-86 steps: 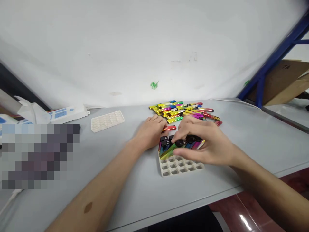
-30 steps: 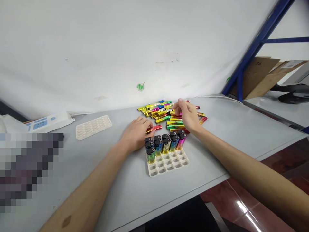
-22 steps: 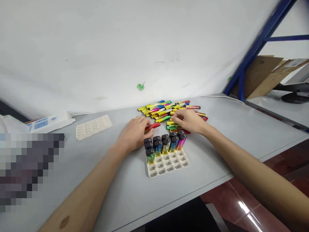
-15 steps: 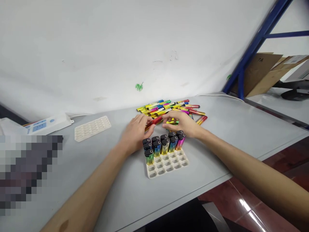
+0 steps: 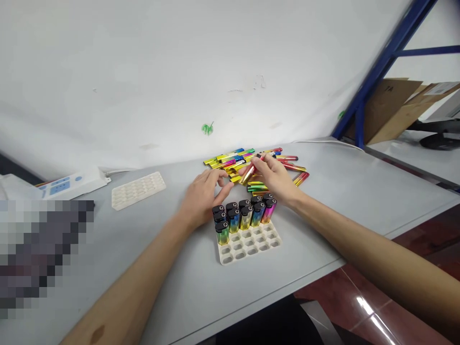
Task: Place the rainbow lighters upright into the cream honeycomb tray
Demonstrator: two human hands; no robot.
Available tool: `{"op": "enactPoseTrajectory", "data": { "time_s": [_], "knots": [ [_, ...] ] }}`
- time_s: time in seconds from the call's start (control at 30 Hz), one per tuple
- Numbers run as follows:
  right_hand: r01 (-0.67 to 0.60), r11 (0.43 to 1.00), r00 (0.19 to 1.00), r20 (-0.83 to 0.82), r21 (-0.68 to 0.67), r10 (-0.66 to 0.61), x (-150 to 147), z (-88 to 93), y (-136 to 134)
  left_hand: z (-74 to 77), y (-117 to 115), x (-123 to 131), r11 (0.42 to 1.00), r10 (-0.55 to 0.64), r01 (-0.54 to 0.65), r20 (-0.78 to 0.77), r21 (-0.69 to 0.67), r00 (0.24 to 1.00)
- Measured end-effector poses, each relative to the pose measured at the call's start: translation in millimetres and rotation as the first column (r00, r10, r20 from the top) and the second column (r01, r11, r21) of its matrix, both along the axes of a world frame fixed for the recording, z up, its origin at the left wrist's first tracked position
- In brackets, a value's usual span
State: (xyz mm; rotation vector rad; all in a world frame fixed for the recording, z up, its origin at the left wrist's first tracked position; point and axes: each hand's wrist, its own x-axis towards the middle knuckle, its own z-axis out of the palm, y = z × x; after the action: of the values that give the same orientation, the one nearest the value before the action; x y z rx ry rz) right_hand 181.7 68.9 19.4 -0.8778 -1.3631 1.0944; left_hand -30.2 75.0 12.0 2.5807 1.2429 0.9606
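Note:
My right hand (image 5: pixel 275 176) grips a red-and-gold lighter (image 5: pixel 250 170), tilted with its dark end up, above the front of the pile. Left of it, my left hand (image 5: pixel 206 194) rests near the table with thumb and fingers apart and nothing between them. A loose pile of shiny coloured lighters (image 5: pixel 230 164) lies behind both hands. Nearer to me stands a cream tray (image 5: pixel 251 250) with oval holes. Several lighters with black tops (image 5: pixel 246 218) are upright in its back rows, and a green one (image 5: pixel 223 233) stands at the left, further forward.
A second cream tray (image 5: pixel 138 190) lies on the grey table (image 5: pixel 172 292) at the left, holding no lighters. Beside it is a white power strip (image 5: pixel 72 184). A white wall (image 5: pixel 161 86) rises behind. Cardboard boxes (image 5: pixel 391 108) and a blue frame (image 5: pixel 359 120) stand at the right.
The red lighter has left my left fingers and is now in my right hand, lifted and turned more upright. My left hand stays in place with its fingers apart.

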Motion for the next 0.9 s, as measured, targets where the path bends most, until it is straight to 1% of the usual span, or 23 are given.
{"op": "enactPoseTrajectory", "data": {
  "time_s": [0.1,0.23,0.3,0.4,0.47,0.53,0.67,0.77,0.9],
  "knots": [
    [0.063,0.995,0.996,-0.063,-0.079,-0.068,5,1.2,2,0.6,1,0,0.999,0.0,-0.002,-0.041,-0.039,0.999],
    [0.056,0.981,0.99,-0.118,-0.186,-0.079,15,6.4,5,0.7,1,2,0.998,-0.002,-0.001,-0.061,-0.06,0.998],
    [0.079,0.976,0.986,-0.126,-0.205,-0.106,19,8.7,6,0.2,1,2,0.999,-0.004,0.001,-0.06,-0.053,0.998],
    [0.103,0.975,0.984,-0.123,-0.195,-0.128,22,10.5,6,-0.7,1,1,0.999,-0.003,0.0,-0.058,-0.045,0.998],
    [0.06,0.977,0.989,-0.123,-0.206,-0.087,22,11.1,5,-0.8,1,0,0.999,0.001,-0.004,-0.063,-0.046,0.998],
    [-0.011,0.974,0.99,-0.138,-0.226,-0.021,21,11.9,2,-0.8,1,0,0.999,0.011,-0.014,-0.076,-0.044,0.997],
    [-0.118,0.957,0.982,-0.176,-0.266,0.073,19,12.7,0,-1.4,2,1,0.999,0.01,-0.013,-0.097,-0.036,0.995],
    [-0.144,0.94,0.981,-0.171,-0.308,0.094,19,12.3,-1,-2.2,2,2,0.999,-0.013,0.01,-0.093,-0.039,0.996],
    [-0.121,0.936,0.981,-0.186,-0.33,0.061,20,13.5,-2,-3.0,2,2,0.999,-0.026,0.023,-0.077,-0.049,0.997]
  ]
}}
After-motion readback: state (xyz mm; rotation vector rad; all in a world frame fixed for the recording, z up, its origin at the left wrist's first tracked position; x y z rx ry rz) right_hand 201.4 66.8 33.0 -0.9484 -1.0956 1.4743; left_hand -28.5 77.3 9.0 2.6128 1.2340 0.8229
